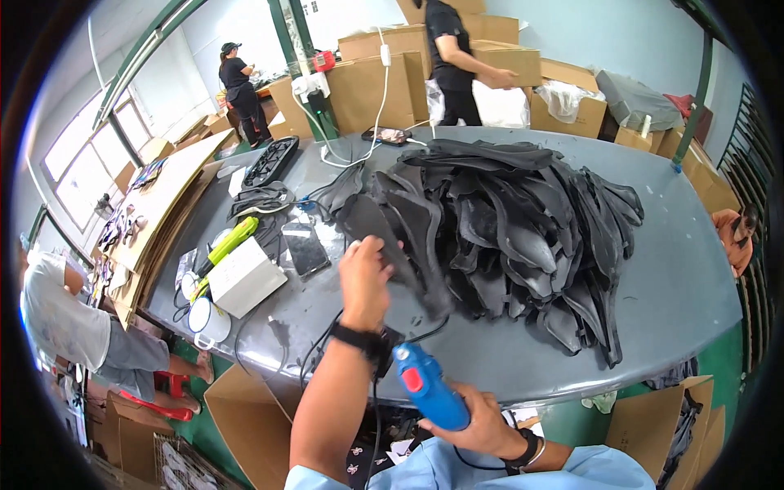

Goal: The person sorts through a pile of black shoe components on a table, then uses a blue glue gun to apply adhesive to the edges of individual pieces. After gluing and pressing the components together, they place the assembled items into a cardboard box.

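My left hand (365, 278) is closed, its fingers pinching the edge of a curved dark grey molded piece (396, 237) at the left of a big heap. Several similar long, curved molded pieces (514, 229) are piled on the grey table. My right hand (482, 420) is wrapped around a blue handheld power tool (429, 385) with a red switch, near the table's front edge. Its silver tip points up and left, toward my left wrist. The tool is apart from the grey pieces.
On the grey table (678, 302) at left lie a white box (245, 278), a white mug (210, 322), a dark phone (306, 249) and a yellow-green tool (233, 241). Black cables run beside my left wrist. Cardboard boxes (249, 416) stand below the edge. Other people work around the room.
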The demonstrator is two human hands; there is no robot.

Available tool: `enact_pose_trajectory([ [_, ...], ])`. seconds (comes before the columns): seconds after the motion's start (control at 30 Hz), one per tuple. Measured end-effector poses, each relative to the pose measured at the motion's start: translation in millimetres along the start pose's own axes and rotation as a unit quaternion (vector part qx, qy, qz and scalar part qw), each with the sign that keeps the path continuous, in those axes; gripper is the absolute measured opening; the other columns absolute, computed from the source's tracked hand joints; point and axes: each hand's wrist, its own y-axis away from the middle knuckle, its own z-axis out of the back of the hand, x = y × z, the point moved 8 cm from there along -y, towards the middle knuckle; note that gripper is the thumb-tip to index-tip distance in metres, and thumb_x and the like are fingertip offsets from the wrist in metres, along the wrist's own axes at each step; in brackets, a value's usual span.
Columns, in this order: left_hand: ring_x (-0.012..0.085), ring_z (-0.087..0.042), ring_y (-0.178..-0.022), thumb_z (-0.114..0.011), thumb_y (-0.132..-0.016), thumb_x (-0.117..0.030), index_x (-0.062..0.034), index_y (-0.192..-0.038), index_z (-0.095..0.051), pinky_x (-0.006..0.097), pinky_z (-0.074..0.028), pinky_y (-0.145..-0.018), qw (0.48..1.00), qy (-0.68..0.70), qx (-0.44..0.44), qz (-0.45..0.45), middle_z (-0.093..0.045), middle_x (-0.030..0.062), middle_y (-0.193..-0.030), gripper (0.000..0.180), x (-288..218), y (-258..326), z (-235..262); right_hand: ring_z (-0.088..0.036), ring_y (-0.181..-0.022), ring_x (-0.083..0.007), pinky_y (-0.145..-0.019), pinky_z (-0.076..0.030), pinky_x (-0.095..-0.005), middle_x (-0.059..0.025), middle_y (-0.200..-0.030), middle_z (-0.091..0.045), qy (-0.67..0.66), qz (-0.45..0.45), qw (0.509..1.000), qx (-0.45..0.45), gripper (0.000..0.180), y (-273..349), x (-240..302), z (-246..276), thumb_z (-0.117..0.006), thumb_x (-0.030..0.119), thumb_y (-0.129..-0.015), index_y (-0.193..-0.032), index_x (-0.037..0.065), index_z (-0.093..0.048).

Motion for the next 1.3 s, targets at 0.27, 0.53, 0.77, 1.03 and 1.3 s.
enact_pose_trajectory([
  [0.27,0.0234,-0.06,-0.097,-0.047,-0.084,0.001,-0.0031,-0.119,-0.045,0.038,-0.053,-0.081,0.992,0.052,0.037,0.106,-0.058,0.01,-0.111,0.036,-5,167,78,-0.066,-0.076,-0.0228,-0.068,-0.051,-0.0337,-0.0109,-0.084,-0.066,-0.048,-0.163,0.984,-0.059,0.065,-26,-31,6,-0.081,0.031,-0.07,-0.113,-0.001,-0.045],
  [0.53,0.0285,-0.06,-0.098,-0.05,-0.091,-0.018,0.002,-0.12,-0.047,0.042,-0.048,-0.089,0.978,0.174,0.019,0.116,-0.059,0.0173,-0.109,0.035,5,242,123,-0.06,-0.08,-0.0189,-0.074,-0.047,-0.0333,-0.0109,-0.091,-0.061,-0.029,-0.13,0.987,0.086,0.062,-40,6,-35,-0.083,0.025,-0.067,-0.111,-0.001,-0.047],
  [0.77,0.0245,-0.057,-0.098,-0.036,-0.098,-0.042,-0.0005,-0.128,-0.041,0.039,-0.045,-0.089,0.965,0.16,-0.148,-0.143,-0.057,0.0148,-0.112,0.051,-39,263,141,-0.065,-0.065,-0.0334,-0.058,-0.051,-0.0376,-0.018,-0.076,-0.064,0.13,0.057,0.977,0.159,0.063,-7,65,-74,-0.079,0.035,-0.07,-0.111,-0.002,-0.047],
  [1.03,0.0256,-0.05,-0.114,-0.033,-0.095,-0.055,-0.0073,-0.14,-0.026,0.041,-0.04,-0.099,0.912,0.051,-0.24,-0.328,-0.049,0.0132,-0.128,0.066,-37,282,159,-0.066,-0.06,-0.0293,-0.055,-0.053,-0.0345,-0.0176,-0.073,-0.064,0.081,0.111,0.964,0.23,0.065,26,79,-105,-0.083,0.031,-0.066,-0.107,-0.005,-0.048],
  [1.3,0.0315,-0.056,-0.108,-0.043,-0.084,-0.067,-0.0193,-0.144,-0.012,0.044,-0.046,-0.092,0.891,-0.007,-0.251,-0.378,-0.044,0.0153,-0.129,0.082,-47,294,144,-0.066,-0.058,-0.0288,-0.052,-0.052,-0.0333,-0.0172,-0.071,-0.063,0.092,0.148,0.958,0.228,0.063,31,91,-109,-0.084,0.029,-0.065,-0.105,-0.005,-0.047],
])
